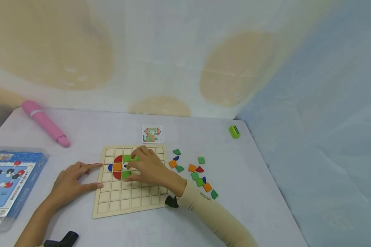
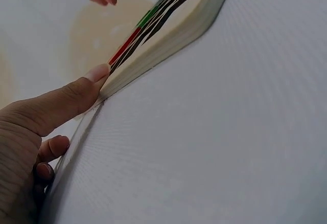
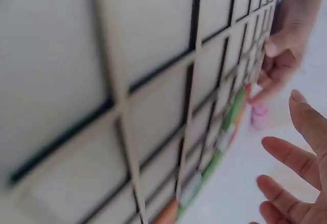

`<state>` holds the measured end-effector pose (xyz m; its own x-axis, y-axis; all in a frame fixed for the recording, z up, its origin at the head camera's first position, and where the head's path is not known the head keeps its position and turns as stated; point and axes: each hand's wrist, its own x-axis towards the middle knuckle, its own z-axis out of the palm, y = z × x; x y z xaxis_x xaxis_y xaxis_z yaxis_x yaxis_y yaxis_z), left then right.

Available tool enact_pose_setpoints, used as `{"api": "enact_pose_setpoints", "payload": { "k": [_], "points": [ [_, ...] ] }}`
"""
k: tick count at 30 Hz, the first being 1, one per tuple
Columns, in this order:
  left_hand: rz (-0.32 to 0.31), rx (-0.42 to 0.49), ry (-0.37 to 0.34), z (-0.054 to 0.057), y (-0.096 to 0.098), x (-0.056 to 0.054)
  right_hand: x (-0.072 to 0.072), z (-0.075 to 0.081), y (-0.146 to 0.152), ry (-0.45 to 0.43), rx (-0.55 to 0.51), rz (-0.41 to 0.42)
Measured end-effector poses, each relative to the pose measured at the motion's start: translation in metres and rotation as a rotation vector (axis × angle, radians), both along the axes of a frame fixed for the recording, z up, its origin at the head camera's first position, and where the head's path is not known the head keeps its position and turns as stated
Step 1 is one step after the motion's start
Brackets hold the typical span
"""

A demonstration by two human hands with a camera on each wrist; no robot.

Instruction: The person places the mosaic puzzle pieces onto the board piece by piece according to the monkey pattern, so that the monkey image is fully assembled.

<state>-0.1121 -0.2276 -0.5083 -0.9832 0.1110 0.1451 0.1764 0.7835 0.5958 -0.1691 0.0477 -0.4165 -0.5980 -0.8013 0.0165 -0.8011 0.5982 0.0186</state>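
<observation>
A wooden grid board [image 1: 114,206] lies on the table. Toward its upper left sit red quarter-round pieces [image 1: 117,159], an orange square [image 1: 117,167], a blue half-round piece [image 1: 110,167], green squares [image 1: 126,158] and a white eye piece [image 1: 125,166]. My left hand [image 1: 68,185] touches the board's left edge with outstretched thumb and index finger. Over the pieces hovers my right hand [image 1: 149,168], fingers spread and partly covering the board. In the right wrist view, no piece shows between the right fingertips [image 3: 273,144].
A printed pattern card [image 1: 153,133] lies behind the board. Loose green, orange, red and blue pieces [image 1: 199,182] are scattered to its right. Farther off are a green striped block [image 1: 234,131], a pink rod-shaped object [image 1: 46,123] and a blue boxed set [image 1: 12,181].
</observation>
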Motion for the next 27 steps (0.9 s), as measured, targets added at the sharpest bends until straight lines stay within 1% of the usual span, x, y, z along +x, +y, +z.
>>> {"api": "enact_pose_setpoints", "payload": {
  "k": [4, 8, 10, 13, 20, 25, 27],
  "points": [
    [0.003, -0.006, 0.014, -0.003, 0.000, 0.000, 0.005, 0.006, 0.029, -0.028, -0.019, -0.043],
    [0.000, -0.007, 0.024, -0.006, -0.001, -0.001, 0.003, 0.001, 0.065, -0.030, -0.002, -0.146],
    [0.000, -0.005, 0.032, -0.007, -0.002, -0.002, 0.001, -0.002, 0.083, -0.039, -0.010, -0.201],
    [0.000, 0.000, 0.037, -0.007, -0.002, -0.001, -0.003, -0.005, 0.108, -0.059, -0.045, -0.265],
    [0.005, 0.010, 0.014, -0.006, -0.002, 0.000, -0.019, -0.001, 0.151, -0.037, -0.139, -0.376],
    [0.005, 0.017, 0.012, -0.004, -0.002, 0.000, -0.027, 0.003, 0.175, -0.014, -0.157, -0.450],
    [0.004, 0.014, 0.014, -0.003, -0.002, 0.000, -0.029, 0.003, 0.184, -0.025, -0.153, -0.488]
  ]
}}
